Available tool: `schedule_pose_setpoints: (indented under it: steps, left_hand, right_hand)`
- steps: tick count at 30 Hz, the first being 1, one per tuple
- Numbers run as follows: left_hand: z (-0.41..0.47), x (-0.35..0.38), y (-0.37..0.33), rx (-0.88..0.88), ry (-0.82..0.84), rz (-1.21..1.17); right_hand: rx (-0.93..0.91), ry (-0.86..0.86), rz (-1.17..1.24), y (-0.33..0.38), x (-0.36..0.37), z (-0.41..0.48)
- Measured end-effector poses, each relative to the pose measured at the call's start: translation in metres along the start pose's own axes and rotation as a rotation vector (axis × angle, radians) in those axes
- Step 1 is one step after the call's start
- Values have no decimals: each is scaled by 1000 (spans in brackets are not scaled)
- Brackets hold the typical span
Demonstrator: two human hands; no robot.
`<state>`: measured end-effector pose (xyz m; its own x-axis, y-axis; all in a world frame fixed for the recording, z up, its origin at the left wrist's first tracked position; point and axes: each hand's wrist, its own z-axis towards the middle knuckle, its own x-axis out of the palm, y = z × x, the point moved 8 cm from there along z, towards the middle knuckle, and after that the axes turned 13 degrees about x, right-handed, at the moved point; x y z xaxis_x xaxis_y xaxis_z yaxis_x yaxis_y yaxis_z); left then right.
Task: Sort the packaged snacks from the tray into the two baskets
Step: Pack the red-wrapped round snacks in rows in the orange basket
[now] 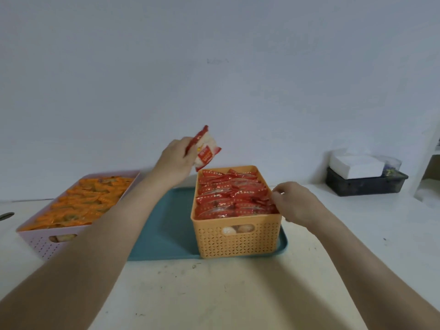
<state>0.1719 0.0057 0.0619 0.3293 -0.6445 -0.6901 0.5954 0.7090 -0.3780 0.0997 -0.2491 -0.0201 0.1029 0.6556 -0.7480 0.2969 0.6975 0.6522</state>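
My left hand (175,160) holds a red-and-clear snack packet (206,151) in the air, just above the far left corner of the orange basket (238,239). That basket stands on the right part of the teal tray (164,229) and is packed with red packets (232,195). My right hand (294,202) rests at the basket's right rim, its fingertips pinching among the red packets there. A pale pink basket (41,242) full of orange packets (85,200) sits on the table to the left of the tray.
The white table (214,294) runs up to a white wall. At the back right stands a dark bin (364,184) with a white box (357,166) on it. A small dark object (6,216) lies at the left edge.
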Motion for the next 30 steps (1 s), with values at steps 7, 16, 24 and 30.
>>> schedule_pose_setpoints:
  steps: [7,16,24,30]
  left_hand:
    - [30,51,-32,253,218,44]
    - [25,88,51,17,447,141]
    - [20,87,61,-90,325,13]
    - [17,78,56,-65,153,32]
  right_hand:
    - [-576,-128,-110,108,-8,29]
    - [-239,109,511,119,15,126]
    - [-352,78,62,135,55,139]
    - [-479,9,-423,156,66,128]
